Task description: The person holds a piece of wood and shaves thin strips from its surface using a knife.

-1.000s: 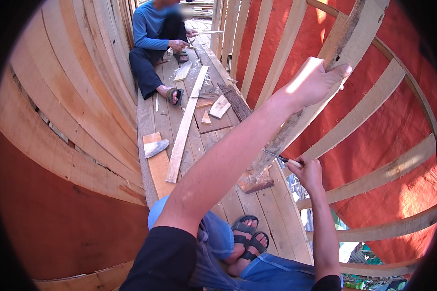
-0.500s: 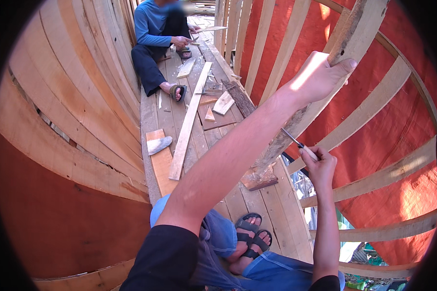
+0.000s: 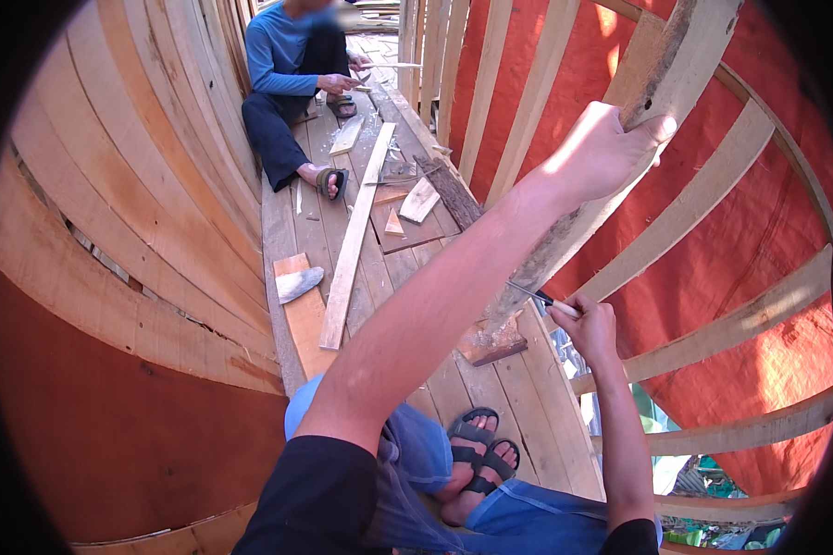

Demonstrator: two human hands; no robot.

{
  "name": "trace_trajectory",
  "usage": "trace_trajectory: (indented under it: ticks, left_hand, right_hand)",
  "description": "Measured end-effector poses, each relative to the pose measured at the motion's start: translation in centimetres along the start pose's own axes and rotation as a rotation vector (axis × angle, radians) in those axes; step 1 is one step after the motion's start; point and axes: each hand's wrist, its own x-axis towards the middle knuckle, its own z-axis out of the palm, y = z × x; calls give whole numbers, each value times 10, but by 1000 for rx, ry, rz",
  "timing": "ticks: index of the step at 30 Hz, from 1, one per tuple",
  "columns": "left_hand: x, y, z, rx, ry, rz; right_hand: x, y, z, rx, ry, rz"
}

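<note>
Inside a wooden boat hull, planked wall [image 3: 139, 213] at the person's left, open ribs w/ orange tarp [image 3: 759, 250] behind at right.

L hand [image 3: 602, 153] raised high, fingers wrapped tight round a weathered curved timber [image 3: 565, 245]. Piece runs from top right down to the floor planks [image 3: 518, 398], lower end resting by a small wood block [image 3: 492, 344].

R hand [image 3: 590, 324] lower, closed on a thin dark-tipped tool [image 3: 539, 298], pencil or scribe, can't tell which. Tip touches the timber's edge approx. mid-length.

Handling, judged: timber looks stiff, fairly heavy, rough bark-like face, prob. splintery but not slippery. Long, so it will lever about the bottom end; the high grip steadies it well. A two-hand hold nr. the middle would suit lifting. Tool light, pinch grip enough.

Person's feet in dark sandals [image 3: 477, 453] on the floor. Long pale plank [image 3: 356, 240] lies along the floor, offcuts [image 3: 418, 199] beside it. Second person in blue top [image 3: 287, 51] sits farther along the floor, own hands busy w/ a thin stick.
</note>
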Motion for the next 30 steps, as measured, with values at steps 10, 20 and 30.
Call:
trace_trajectory:
  ticks: [10, 20, 30]
  left_hand:
    - [-2, -1, 5, -107, 22, 0]
    - [-2, 1, 1, -42, 20, -43]
    - [-4, 9, -3, 57, 2, -123]
  right_hand:
    - [-2, -3, -3, -152, -32, -103]
    - [2, -1, -4, 170, 30, -34]
    - [7, 7, 1, 200, 0, 49]
